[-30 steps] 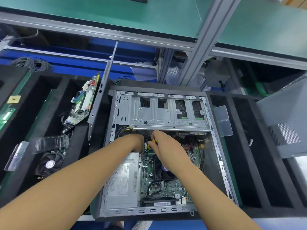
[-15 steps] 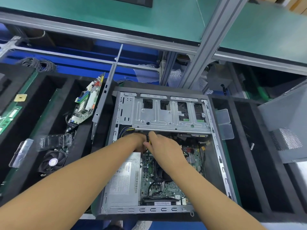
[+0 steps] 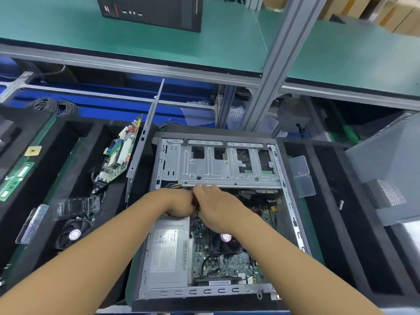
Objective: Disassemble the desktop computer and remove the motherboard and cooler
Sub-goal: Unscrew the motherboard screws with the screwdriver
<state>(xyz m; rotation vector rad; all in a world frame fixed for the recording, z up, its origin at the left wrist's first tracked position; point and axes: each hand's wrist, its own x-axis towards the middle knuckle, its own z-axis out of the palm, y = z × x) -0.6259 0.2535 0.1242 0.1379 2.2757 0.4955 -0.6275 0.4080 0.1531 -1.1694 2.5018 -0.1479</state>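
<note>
1. Head view: the grey sheet-metal computer case (image 3: 204,292) lies open on its side in a black foam tray (image 3: 336,212). Inside it the green motherboard (image 3: 234,262) lies flat, dense with small parts. The round black cooler (image 3: 225,243) with a shiny hub sits on it, and a boxy steel power supply (image 3: 168,253) lies just beside it on the left.
2. The left hand (image 3: 179,203) and the right hand (image 3: 218,208) meet at the board's far edge, with fingers curled downward. What they hold is hidden, so the grip cannot be told.
3. Half a second ago a yellow piece showed between the fingers; now it does not show. The cooler's hub, covered then, is visible under the right wrist.
4. The perforated drive cage (image 3: 227,164) covers the far part of the case, just beyond the hands. A second motherboard (image 3: 118,153) leans in the left compartment, with a loose fan (image 3: 72,233) nearer. A black tower (image 3: 154,10) stands on the green shelf above.
</note>
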